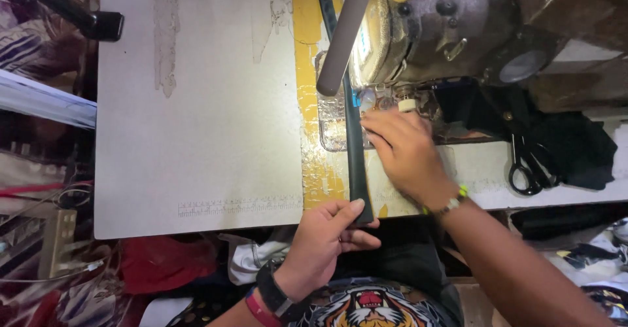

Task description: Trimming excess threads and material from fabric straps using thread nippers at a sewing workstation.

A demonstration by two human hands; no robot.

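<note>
Strap (pixel 357 170) overhangs table edge (pixel 196 225), left hand (pixel 324 239) pinching.

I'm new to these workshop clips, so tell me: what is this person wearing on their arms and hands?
Both forearms are bare, with no sleeves or gloves. The left hand has a black wristwatch and a red band at its wrist. The right hand has a beaded bracelet with a bright green bead.

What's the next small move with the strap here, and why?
Probably ease the dark strap forward under the sewing machine. The left hand pinches its near end at the table edge, and the right hand presses beside it near the needle, so it looks lined up.
</note>
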